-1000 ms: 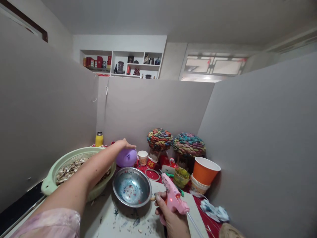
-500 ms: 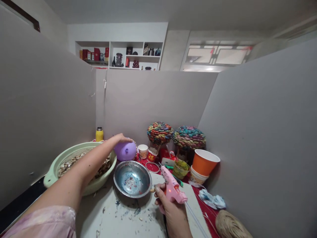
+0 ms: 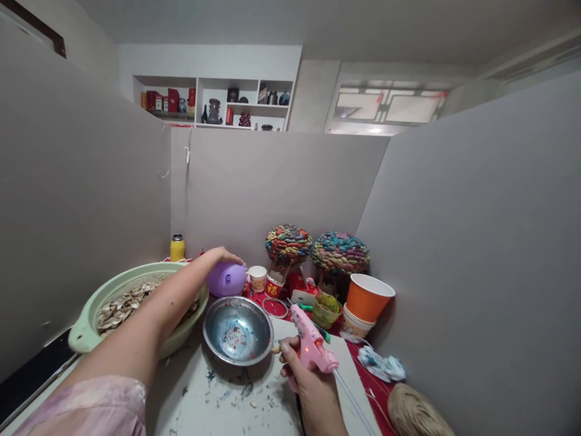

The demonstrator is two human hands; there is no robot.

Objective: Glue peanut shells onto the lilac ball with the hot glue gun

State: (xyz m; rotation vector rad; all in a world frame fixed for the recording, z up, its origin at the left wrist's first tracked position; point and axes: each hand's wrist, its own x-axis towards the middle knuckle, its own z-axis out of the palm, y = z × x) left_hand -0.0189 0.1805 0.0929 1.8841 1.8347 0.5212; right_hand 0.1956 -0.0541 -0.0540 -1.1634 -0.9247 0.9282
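My left hand (image 3: 221,257) reaches far across the table and rests on top of a purple balloon (image 3: 226,279), fingers curled over it. Close to me, my right hand (image 3: 305,378) grips a pink hot glue gun (image 3: 310,348) with its nozzle pointing toward a steel bowl (image 3: 237,330). A clear glue stick sticks out of the gun's back. The bowl is stained blue and red inside and sits on a white board (image 3: 227,406) speckled with paint.
A pale green colander (image 3: 95,318) of shells sits left, under my forearm. Behind the bowl are a small paper cup (image 3: 258,278), two multicoloured shell-covered domes (image 3: 287,244) (image 3: 340,253), stacked orange cups (image 3: 366,298), a yellow bottle (image 3: 177,247) and twine (image 3: 411,415). Grey partitions enclose the table.
My left hand stays on the purple balloon and my right hand keeps the glue gun. The view has shifted slightly, bringing the twine ball into sight at the lower right.
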